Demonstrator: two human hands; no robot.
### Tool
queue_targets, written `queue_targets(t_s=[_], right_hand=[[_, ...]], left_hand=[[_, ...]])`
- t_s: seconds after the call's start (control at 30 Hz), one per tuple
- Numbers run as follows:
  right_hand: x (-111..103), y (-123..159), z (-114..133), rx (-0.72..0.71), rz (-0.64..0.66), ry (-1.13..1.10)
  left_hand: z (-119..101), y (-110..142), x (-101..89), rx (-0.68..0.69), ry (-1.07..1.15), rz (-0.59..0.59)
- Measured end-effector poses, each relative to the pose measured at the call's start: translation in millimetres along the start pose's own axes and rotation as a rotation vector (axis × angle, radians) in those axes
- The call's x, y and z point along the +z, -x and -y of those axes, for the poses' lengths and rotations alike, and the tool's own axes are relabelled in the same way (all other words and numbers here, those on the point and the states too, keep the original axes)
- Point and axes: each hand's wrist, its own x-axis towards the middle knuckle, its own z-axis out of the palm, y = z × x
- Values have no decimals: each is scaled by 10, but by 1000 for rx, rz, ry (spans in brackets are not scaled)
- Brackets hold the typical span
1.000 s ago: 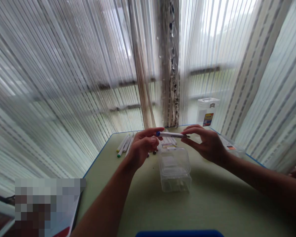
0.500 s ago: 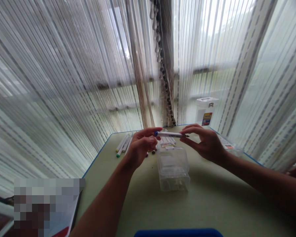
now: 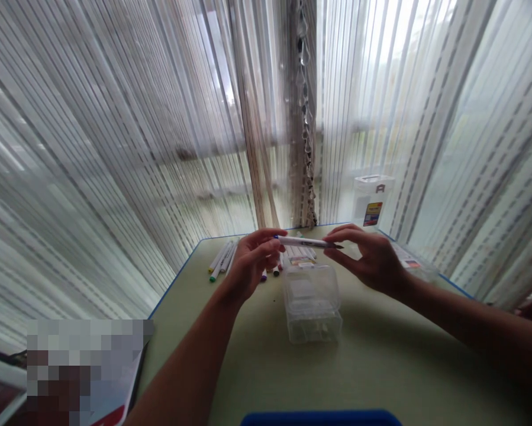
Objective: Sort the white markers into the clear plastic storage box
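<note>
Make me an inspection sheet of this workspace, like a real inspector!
Surface: pale green table with a blue edge.
Job's things: white marker with a blue end, held above the table; other markers lying on it; clear box.
Clutter: tall clear container with a label; blue object, partly out of frame.
Hands: left hand holds the white marker's blue end; right hand pinches near its dark tip.
Cables: nothing seen for certain.
Surroundings: striped curtains.

Left hand [image 3: 254, 260], right hand [image 3: 372, 257] raised, pinching; forearms [image 3: 461, 313] angled inward.
</note>
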Motion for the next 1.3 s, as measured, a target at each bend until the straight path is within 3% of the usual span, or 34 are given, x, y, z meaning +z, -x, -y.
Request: queue_targets(t_s=[0.17, 0.27, 0.53, 0.77, 1.3], right_hand=[[0, 10, 68, 38, 15, -8], [9, 13, 113, 28, 25, -8], [-10, -11, 113, 103, -30, -6], [-9, -10, 77, 255, -50, -221], [-61, -127, 211, 579, -103, -523]], left_hand=[[51, -60, -35, -32, -58, -170], [91, -86, -50, -60, -79, -212], [115, -83, -49, -52, -74, -175], [52, -37, -34, 8, -19, -84], [69, -49, -39, -19, 38, -139]])
